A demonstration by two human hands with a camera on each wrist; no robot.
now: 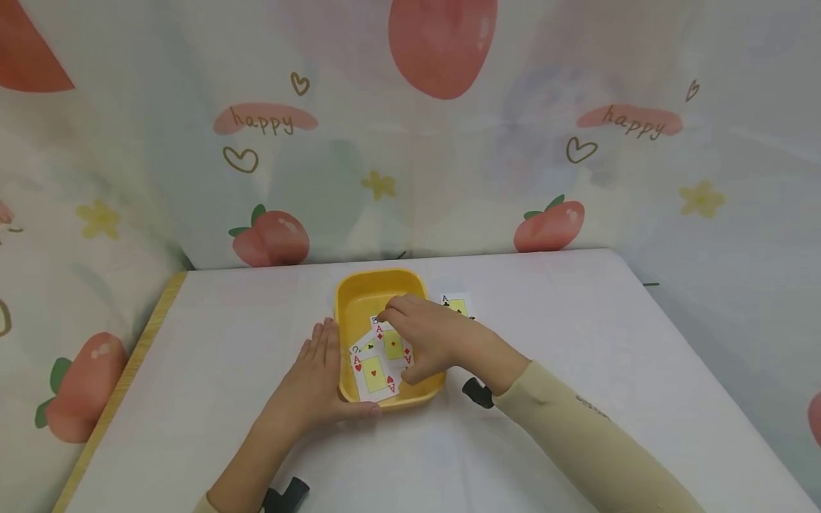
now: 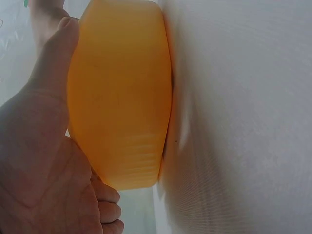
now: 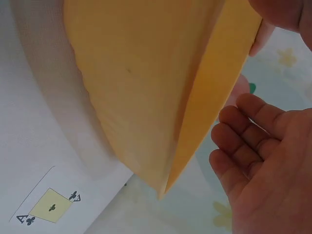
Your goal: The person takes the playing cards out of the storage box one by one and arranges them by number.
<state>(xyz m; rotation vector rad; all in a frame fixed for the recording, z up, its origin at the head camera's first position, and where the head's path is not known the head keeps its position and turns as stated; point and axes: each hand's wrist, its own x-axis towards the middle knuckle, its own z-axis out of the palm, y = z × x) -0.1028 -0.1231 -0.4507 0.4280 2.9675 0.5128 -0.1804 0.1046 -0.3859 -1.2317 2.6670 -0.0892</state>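
A yellow plastic tray (image 1: 365,283) stands on the table with several playing cards in it. The ace of hearts (image 1: 373,377) and ace of diamonds (image 1: 393,345) lie face up, overlapping other cards. My left hand (image 1: 314,385) rests on the tray's near left corner, fingers straight along the side and thumb along the front; in the left wrist view the thumb touches the yellow wall (image 2: 119,97). Over the tray's right side hovers my right hand (image 1: 430,331), its loosely bent fingers (image 3: 239,134) holding nothing visible. An ace of clubs (image 3: 51,207) lies on the table, right of the tray.
White cloth covers the table (image 1: 545,313), which meets a printed fabric backdrop (image 1: 410,164) at the back. A wooden strip (image 1: 122,377) runs down the left edge. Black wrist-camera parts (image 1: 477,393) sit below the right wrist.
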